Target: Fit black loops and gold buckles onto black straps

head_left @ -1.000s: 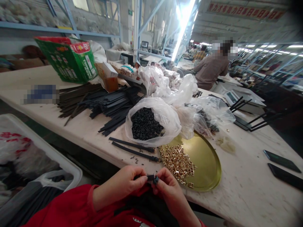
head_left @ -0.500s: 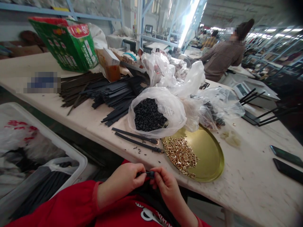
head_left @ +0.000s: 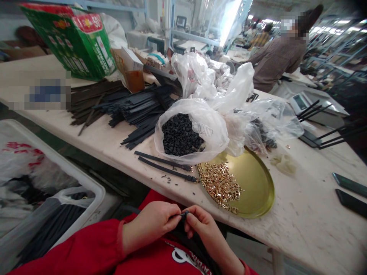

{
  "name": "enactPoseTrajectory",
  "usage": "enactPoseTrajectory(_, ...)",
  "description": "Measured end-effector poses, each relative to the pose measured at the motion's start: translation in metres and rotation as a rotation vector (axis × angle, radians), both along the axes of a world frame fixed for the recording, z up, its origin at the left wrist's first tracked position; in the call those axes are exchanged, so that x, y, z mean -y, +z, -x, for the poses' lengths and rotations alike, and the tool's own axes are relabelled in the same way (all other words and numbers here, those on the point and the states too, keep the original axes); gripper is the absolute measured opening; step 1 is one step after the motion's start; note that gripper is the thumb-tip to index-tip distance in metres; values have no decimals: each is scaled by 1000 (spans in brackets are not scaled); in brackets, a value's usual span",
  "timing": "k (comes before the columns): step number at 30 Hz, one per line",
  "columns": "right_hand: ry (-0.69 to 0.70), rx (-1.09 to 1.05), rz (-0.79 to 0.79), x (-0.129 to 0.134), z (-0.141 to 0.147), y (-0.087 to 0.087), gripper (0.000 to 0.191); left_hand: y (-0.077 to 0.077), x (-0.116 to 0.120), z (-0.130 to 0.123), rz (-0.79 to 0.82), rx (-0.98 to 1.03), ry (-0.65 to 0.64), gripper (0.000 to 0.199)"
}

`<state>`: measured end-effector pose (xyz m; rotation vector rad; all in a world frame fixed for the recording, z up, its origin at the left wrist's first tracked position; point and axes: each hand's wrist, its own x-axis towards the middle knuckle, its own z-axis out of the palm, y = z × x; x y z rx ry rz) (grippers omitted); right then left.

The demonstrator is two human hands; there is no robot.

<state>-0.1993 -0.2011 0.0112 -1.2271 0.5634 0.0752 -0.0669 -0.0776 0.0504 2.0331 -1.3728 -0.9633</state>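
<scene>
Close to my lap, my left hand (head_left: 156, 220) pinches a dark strap piece (head_left: 184, 214) between thumb and fingers. My right hand (head_left: 200, 222) grips the other end of that piece, fingertips almost touching the left ones. Much of the strap is hidden by the hands. Two black straps (head_left: 163, 160) with gold buckles at their right ends lie on the table just beyond. Right of them, a round gold tray (head_left: 258, 183) holds a heap of small gold buckles (head_left: 220, 183). An open plastic bag (head_left: 215, 143) of small black loops (head_left: 180, 135) stands behind the straps.
Bundles of dark strips (head_left: 137, 107) lie at the back left, near a green box (head_left: 71, 46). A white bin (head_left: 99, 194) stands at the left below the table (head_left: 309, 214). Two dark phone-like objects (head_left: 351, 183) lie at right. A person (head_left: 279, 57) is in the background.
The camera view has shifted slightly. Both hands remain together on the dark piece; my left hand has moved a little right and its fingertips are nearer the right ones.
</scene>
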Motion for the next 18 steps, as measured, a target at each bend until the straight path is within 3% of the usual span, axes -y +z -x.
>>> enactPoseTrajectory(3, 0, 27, 8, -6, 3, -3, 37, 0, -3, 3, -21, -66, -10, 23)
enactPoseTrajectory(8, -114, 77, 145, -19, 8, -4, 33, 0, -7, 18, 0, -63, 89, 26)
enactPoseTrajectory(12, -249, 81, 73, -22, 11, 1, 31, 7, -11, 25, 64, -265, 99, 22)
enactPoseTrajectory(15, -237, 103, 14, -26, 14, 5, 32, 10, -14, 29, 90, -379, 154, 30)
enactPoseTrajectory(18, -210, 120, 61, -31, 18, 7, 31, 7, -16, 32, 95, -417, 200, 26)
